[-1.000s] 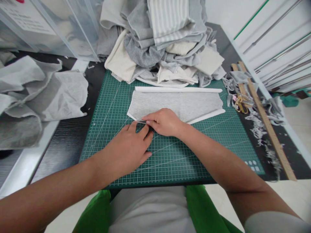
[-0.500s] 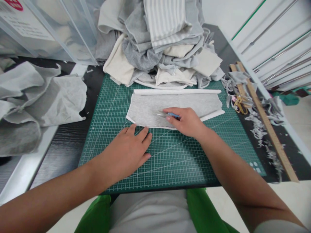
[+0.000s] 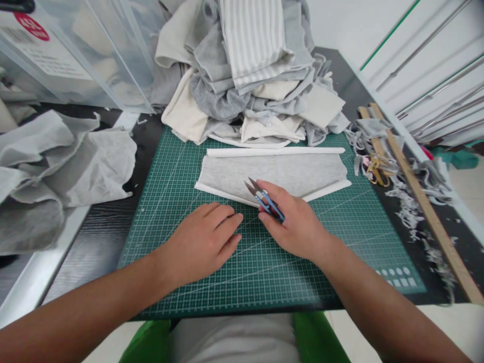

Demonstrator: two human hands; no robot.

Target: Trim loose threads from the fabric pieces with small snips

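One blue snipper clasped in right grip, left grip loosely uncurled, near gray fabric

Two bare hands, one left hand and one right hand; one pair of snips with two blades; one flat grey cloth with two white long edges; one green cutting mat. One fabric pile, its layers too tangled to number, with one striped piece showing. One grey heap, its pieces overlapping past counting. One clear bin, one red round label, two wooden strips, one gold-handled pair of scissors, many scraps
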